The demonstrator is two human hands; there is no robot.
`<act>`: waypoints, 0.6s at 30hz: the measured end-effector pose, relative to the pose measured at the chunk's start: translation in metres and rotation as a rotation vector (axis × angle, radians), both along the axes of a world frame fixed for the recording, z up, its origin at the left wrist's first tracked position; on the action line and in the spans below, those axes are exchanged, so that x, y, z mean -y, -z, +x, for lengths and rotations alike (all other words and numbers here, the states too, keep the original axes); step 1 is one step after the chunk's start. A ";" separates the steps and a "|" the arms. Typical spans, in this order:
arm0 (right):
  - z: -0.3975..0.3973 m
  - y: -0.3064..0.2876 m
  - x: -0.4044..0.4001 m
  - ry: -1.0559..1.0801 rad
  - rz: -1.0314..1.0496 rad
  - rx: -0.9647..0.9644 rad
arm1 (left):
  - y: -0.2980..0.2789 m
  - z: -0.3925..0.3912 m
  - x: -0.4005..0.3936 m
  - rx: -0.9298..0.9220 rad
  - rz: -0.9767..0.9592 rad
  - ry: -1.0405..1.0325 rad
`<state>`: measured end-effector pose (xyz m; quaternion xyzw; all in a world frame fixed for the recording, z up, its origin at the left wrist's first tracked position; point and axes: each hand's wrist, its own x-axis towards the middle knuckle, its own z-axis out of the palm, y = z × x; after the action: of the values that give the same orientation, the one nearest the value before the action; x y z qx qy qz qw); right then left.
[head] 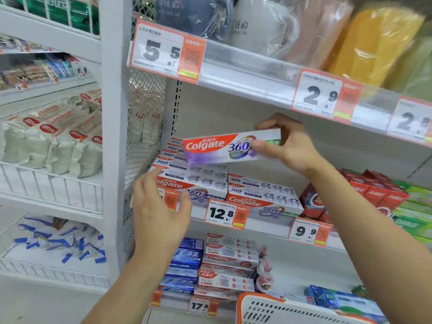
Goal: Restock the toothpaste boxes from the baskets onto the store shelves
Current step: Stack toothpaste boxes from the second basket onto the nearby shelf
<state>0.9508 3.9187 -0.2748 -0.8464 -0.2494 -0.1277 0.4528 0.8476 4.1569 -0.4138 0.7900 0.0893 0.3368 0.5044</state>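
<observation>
My right hand [287, 146] grips a white, red and purple Colgate 360 toothpaste box [217, 148] by its right end, holding it level in the air above the middle shelf [264, 224]. Below it lie two stacks of the same Colgate 360 boxes [205, 181], the left stack taller than the right. My left hand [159, 213] hovers in front of the left stack with its fingers spread and holds nothing. The rim of a white basket with an orange edge [280, 307] shows at the bottom.
Red toothpaste boxes [374, 192] and green ones [418, 206] fill the shelf to the right. The shelf below holds blue and red-white boxes [210, 265]. Wrapped mugs [261, 24] stand on the shelf above. A white upright post [114, 136] and wire mesh border the left side.
</observation>
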 end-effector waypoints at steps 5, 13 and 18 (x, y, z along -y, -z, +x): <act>0.003 -0.012 0.026 0.231 -0.260 0.112 | 0.011 0.019 0.031 -0.009 0.193 0.182; 0.021 -0.022 0.040 0.171 -0.972 -0.364 | 0.027 0.034 0.054 -0.175 0.439 0.321; 0.039 -0.013 0.012 0.113 -1.204 -0.360 | 0.026 0.033 0.057 -0.200 0.459 0.297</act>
<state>0.9899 3.9070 -0.2617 -0.9730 -0.1524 0.1557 -0.0755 0.8803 4.1001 -0.4403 0.9173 -0.0567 0.1912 0.3448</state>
